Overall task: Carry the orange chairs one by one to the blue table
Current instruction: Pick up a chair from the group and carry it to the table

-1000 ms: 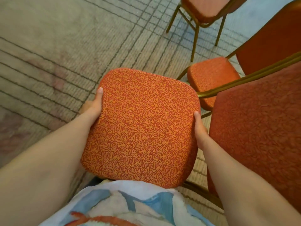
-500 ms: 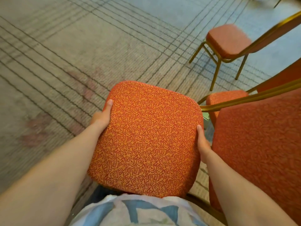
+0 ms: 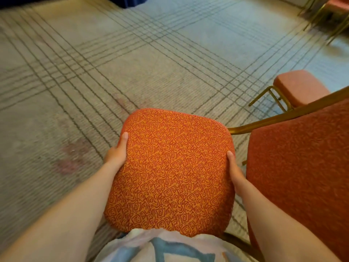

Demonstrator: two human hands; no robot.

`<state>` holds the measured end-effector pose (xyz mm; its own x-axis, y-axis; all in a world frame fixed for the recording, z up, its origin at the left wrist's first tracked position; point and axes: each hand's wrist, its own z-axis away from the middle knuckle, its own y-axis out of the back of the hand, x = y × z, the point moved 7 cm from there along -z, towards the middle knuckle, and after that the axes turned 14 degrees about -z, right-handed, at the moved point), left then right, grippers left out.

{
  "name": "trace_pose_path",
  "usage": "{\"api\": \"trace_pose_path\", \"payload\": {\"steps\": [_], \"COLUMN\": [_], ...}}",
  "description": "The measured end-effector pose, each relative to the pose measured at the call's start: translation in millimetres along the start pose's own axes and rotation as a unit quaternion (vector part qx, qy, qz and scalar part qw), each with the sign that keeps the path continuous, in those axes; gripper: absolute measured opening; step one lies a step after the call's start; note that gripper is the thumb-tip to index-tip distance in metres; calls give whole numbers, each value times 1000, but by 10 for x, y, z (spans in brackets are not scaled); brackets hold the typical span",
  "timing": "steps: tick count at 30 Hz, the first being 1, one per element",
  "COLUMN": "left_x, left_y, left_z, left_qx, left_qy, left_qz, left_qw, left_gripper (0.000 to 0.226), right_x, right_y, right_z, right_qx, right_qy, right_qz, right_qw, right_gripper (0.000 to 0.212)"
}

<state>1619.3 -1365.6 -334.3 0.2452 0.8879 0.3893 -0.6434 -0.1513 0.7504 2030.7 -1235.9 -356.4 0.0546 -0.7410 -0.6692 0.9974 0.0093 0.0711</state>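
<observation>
The head camera is looking forward and steeply down, close above the chair (image 3: 170, 171) at 6 o'clock; carpet (image 3: 94, 72) is running to 12 o'clock, ending at a blue shape (image 3: 130, 0), perhaps the table.

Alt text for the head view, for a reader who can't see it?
Left hand and right hand grip opposite sides of a patterned orange chair seat, held above lined carpet. An orange backrest is close at right; another orange chair stands beyond.
</observation>
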Motion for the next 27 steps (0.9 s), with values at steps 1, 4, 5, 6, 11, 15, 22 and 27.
{"api": "trace_pose_path", "payload": {"steps": [1, 4, 5, 6, 11, 15, 22, 27], "left_x": [-52, -167, -186, -211, -329, -520, -847, -1008], "left_y": [73, 353, 469, 594, 1340, 1868, 2182, 2301], "left_z": [-84, -354, -445, -529, -879, -1130, -1512, -1984], "left_qx": [-2, -11, -7, 0, 81, 127, 116, 115], "left_qy": [6, 24, 23, 24, 26, 29, 62, 115], "left_qz": [9, 60, 75, 86, 104, 115, 191, 230], "left_qw": [1000, 998, 997, 996, 991, 985, 973, 960], "left_gripper": [115, 108, 107, 107, 110, 114, 109, 105], "right_x": [-47, -221, -298, -383, -841, -1086, -1507, -1698], "right_y": [-145, -618, -785, -961, -1896, -2570, -3542, -4331], "right_z": [-13, -71, -79, -88, -95, -40, -139, -402], "right_qx": [-11, -29, -34, -39, -95, -127, -163, -188], "right_qy": [-1, 12, 21, 32, 72, 91, 110, 94], "right_qz": [6, 23, 28, 32, 52, 74, 130, 170], "right_qw": [1000, 999, 999, 998, 992, 985, 972, 963], "right_gripper": [89, 87, 85, 84, 83, 84, 84, 85]}}
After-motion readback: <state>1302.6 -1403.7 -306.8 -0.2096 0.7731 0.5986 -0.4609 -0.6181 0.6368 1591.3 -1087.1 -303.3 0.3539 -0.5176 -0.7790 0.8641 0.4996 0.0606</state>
